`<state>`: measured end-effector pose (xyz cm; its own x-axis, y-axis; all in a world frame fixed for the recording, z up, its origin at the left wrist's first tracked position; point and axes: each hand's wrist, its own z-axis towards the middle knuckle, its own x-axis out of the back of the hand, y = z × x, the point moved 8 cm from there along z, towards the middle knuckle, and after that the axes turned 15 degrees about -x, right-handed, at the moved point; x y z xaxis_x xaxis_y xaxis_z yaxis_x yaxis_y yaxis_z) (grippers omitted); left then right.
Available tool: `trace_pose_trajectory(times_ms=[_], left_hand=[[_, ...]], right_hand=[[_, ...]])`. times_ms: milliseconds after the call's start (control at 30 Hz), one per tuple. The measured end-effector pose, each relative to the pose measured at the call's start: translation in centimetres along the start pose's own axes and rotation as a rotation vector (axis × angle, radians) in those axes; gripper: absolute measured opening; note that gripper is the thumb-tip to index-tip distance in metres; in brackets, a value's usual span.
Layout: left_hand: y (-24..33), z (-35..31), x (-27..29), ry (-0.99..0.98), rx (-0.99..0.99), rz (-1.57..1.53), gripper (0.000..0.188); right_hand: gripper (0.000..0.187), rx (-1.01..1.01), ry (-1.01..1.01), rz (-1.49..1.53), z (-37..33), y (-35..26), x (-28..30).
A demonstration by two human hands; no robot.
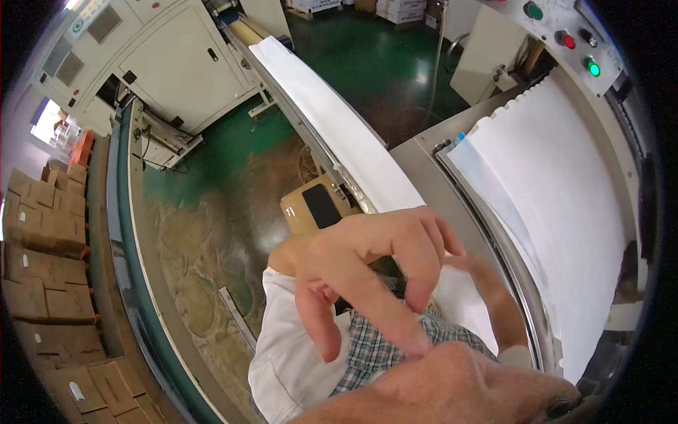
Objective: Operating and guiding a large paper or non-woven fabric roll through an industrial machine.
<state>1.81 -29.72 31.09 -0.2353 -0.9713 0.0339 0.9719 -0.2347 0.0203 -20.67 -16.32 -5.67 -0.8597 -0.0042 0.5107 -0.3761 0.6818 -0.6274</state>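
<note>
My left hand [374, 261] is raised close in front of me, bent at the wrist above a white sleeve [282, 353]. Its fingers are apart and curved, the index finger reaching down toward the lower edge; nothing is held. Behind it, my right hand [460, 262] is mostly hidden, and only the bare forearm and part of the hand show beside the metal machine edge. What its fingers do cannot be seen. A long white sheet [346, 141] runs along a narrow table beyond both hands. To the right, wide white sheet material [558, 155] lies over the machine bed.
A dark phone [321, 205] lies on a cardboard box [293, 217] beside the narrow table. Upper right is a control panel [575, 42] with coloured buttons, the green one lit. Stacked cartons [49, 283] line the left beyond a long machine rail [134, 283]. A cream cabinet [176, 63] stands behind.
</note>
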Motion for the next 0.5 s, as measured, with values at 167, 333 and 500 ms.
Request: trace_pose_trajectory(times_ms=[167,333,500], left_hand=[[-0.1,-0.2,0.2,0.039,0.066,0.075,0.032],[-0.3,-0.4,0.3,0.044,0.086,0.082,0.032],[-1.2,-0.5,0.5,0.063,0.093,0.065,0.031]], right_hand=[[0.067,-0.021,-0.087,0.104,3.6,-2.1,-0.4],[0.062,-0.033,-0.179,0.262,1.6,-1.1,0.5],[0.044,-0.263,-0.168,0.530,-1.7,6.7,1.8]])
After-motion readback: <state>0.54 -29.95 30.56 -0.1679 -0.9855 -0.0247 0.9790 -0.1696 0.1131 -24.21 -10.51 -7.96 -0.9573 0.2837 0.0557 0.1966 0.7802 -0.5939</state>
